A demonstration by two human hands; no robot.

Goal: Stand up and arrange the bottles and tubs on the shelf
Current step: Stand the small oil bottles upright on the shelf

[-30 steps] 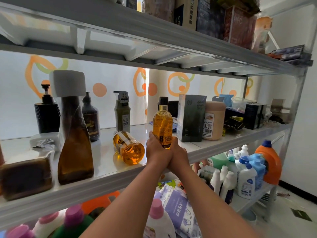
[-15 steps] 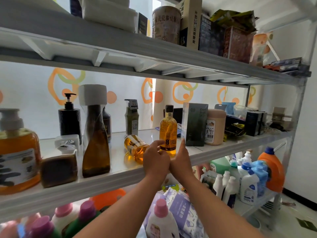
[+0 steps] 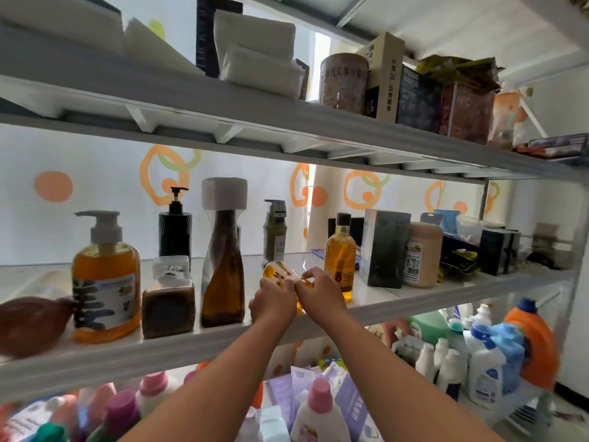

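Observation:
On the middle shelf (image 3: 401, 301) a short amber bottle (image 3: 280, 273) lies on its side. My left hand (image 3: 273, 302) and my right hand (image 3: 320, 293) both close around it at the shelf's front. Just right of them a tall amber bottle with a black cap (image 3: 340, 256) stands upright, with no hand on it. To the left stand a tall brown flask with a white cap (image 3: 223, 253), a black pump bottle (image 3: 175, 229), an olive pump bottle (image 3: 274, 234) and an orange soap dispenser (image 3: 105, 277).
A square brown jar (image 3: 168, 301) and a brown pouch (image 3: 32, 323) sit at the left. A dark box (image 3: 384, 248) and a beige tub (image 3: 422, 258) stand to the right. Boxes and a tin fill the upper shelf (image 3: 223, 100); detergent bottles crowd the one below.
Both hands have let go of the tall amber bottle, now standing, and moved left onto the lying amber bottle. The camera has tilted up and to the left.

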